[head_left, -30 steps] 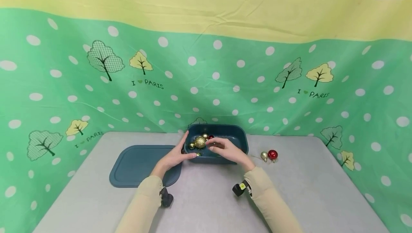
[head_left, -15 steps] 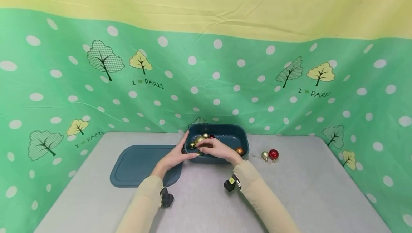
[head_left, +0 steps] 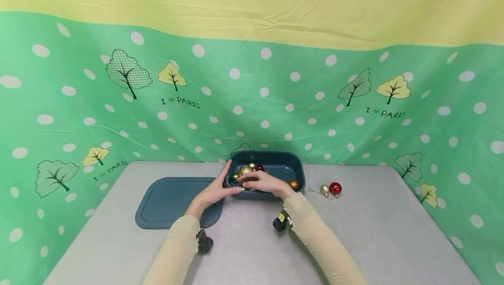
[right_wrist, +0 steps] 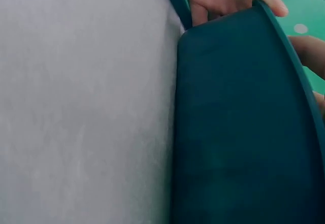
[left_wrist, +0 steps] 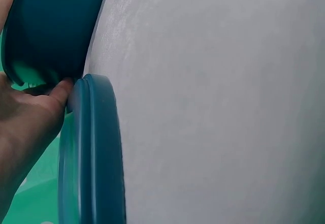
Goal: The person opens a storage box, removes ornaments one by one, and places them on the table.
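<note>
A dark blue rectangular box (head_left: 275, 157) stands on the table with Christmas baubles inside. My left hand (head_left: 212, 192) grips its left end, the thumb at the near rim and the fingers along the outer side. That hand (left_wrist: 33, 109) is also at the box wall (left_wrist: 51, 28) in the left wrist view. My right hand (head_left: 267, 182) reaches over the near rim, fingers bent down among baubles at the left end. A glittery gold bauble (head_left: 245, 170) lies just beyond its fingers; whether they hold a bauble I cannot tell. An orange bauble (head_left: 293, 184) sits at the right end.
The flat blue lid (head_left: 173, 202) lies on the table (head_left: 252, 241) to the left of the box. To the right lie a pale gold bauble (head_left: 324, 189) and a red bauble (head_left: 335, 188). A green and yellow printed curtain (head_left: 252, 79) hangs behind.
My right hand has moved left and lower inside the box, uncovering the orange bauble at the right end. My left hand keeps its hold on the box.
</note>
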A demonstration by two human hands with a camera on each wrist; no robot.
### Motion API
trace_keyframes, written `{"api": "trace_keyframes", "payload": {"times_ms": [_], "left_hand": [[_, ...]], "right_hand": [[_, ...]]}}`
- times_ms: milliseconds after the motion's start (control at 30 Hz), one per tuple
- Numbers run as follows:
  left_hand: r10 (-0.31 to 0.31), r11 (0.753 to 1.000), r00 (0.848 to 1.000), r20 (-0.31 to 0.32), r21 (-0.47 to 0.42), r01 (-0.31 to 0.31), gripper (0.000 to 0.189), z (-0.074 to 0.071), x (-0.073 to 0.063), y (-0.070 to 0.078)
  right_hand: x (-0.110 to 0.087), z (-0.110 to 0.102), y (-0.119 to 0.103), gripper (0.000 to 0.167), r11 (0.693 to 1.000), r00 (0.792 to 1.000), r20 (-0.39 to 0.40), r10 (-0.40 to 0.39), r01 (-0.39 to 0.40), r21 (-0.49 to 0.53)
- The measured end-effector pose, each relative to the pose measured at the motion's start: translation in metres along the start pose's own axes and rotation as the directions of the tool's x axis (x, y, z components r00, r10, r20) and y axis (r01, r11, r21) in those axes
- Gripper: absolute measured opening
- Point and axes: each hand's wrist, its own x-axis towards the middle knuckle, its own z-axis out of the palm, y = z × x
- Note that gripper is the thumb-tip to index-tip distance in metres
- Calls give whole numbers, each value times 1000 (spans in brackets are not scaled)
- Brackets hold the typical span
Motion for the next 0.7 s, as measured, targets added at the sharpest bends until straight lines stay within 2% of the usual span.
{"api": "trace_keyframes", "payload": {"times_ms": [200, 433, 600, 700], "left_hand": [[-4, 1000, 1000, 5, 0, 4, 98, -1, 0, 0], [-7, 1000, 1000, 10, -16, 7, 97, -1, 1, 0], [-2, 999, 1000, 17, -41, 2, 98, 0, 0, 1], [4, 1000, 1000, 13, -25, -3, 98, 0, 0, 3]], "right_hand": [[0, 0, -2, 37, 999, 998, 59, 22, -20, -44], [3, -1, -1, 32, 997, 997, 68, 41, -37, -66], [4, -2, 1, 32, 996, 994, 78, 74, -71, -47], [3, -3, 1, 31, 995, 992, 78, 98, -96, -34]]}}
